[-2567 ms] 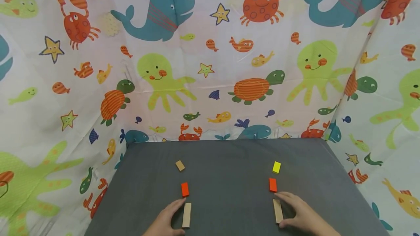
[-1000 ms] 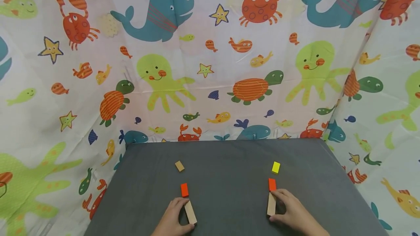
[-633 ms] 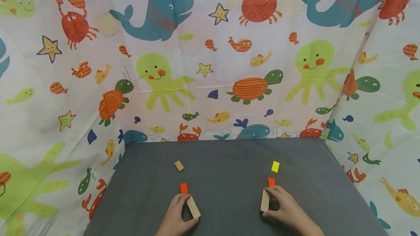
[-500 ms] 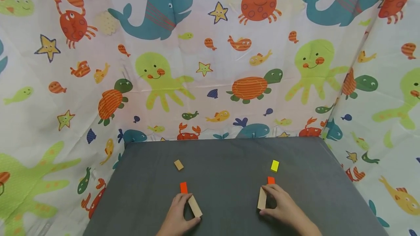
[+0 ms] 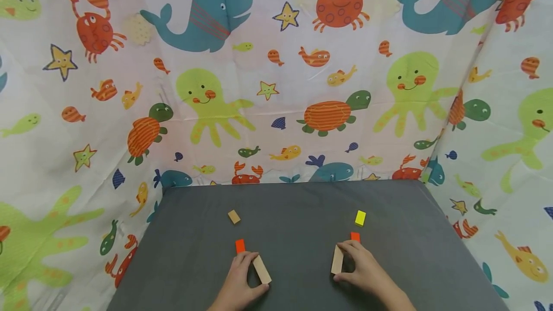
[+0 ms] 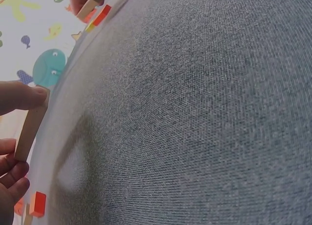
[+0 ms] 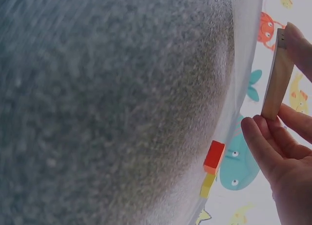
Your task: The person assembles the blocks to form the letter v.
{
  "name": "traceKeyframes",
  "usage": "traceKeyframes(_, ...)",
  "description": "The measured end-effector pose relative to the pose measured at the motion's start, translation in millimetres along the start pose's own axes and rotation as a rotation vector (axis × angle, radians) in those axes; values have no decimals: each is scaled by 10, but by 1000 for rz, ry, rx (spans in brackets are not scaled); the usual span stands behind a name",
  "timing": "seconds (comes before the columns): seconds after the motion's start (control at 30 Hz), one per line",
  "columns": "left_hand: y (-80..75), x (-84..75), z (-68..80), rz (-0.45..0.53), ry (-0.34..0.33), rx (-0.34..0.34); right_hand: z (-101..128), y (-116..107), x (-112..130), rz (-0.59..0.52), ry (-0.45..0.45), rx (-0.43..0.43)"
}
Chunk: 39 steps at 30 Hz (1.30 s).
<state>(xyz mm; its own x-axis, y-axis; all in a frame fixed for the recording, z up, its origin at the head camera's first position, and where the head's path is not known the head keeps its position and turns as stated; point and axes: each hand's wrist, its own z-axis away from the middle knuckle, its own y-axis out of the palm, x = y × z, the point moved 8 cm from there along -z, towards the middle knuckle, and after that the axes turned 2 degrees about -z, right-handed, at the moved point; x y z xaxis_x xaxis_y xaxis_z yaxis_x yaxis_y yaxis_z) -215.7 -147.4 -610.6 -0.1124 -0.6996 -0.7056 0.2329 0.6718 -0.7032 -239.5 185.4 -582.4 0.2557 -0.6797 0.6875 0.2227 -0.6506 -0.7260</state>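
In the head view my left hand pinches a long pale wooden block by its two ends, thumb at the near end and fingers at the far one. The block slants, its far end leaning left. My right hand holds a matching wooden block the same way, nearly in line with my view. Both wrist views show the blocks raised off the cloth, the left block with a shadow below it and the right block gripped at its ends.
Beyond my left hand lie a red block and a small tan block. Past my right hand are another red block, partly covered by fingers, and a yellow block. A grey cloth covers the table, with a sea-animal curtain behind.
Both hands have taken hold of the long wooden blocks, lifted them and brought them inward, toward each other and slightly farther from me. The red, tan and yellow blocks stay put.
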Motion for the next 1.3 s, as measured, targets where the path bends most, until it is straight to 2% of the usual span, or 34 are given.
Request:
traceKeyframes(0.4,43,-80,-47,38,-5,11,-44,36,26,7,-4,1)
traceKeyframes(0.73,118,-98,-105,20,7,-2,-85,98,82,-29,-12,5)
traceKeyframes(0.9,131,-154,-130,17,20,-11,-115,130,105,-63,7,18)
traceKeyframes(1.3,224,-255,-176,28,19,20,-145,213,133,-71,38,24)
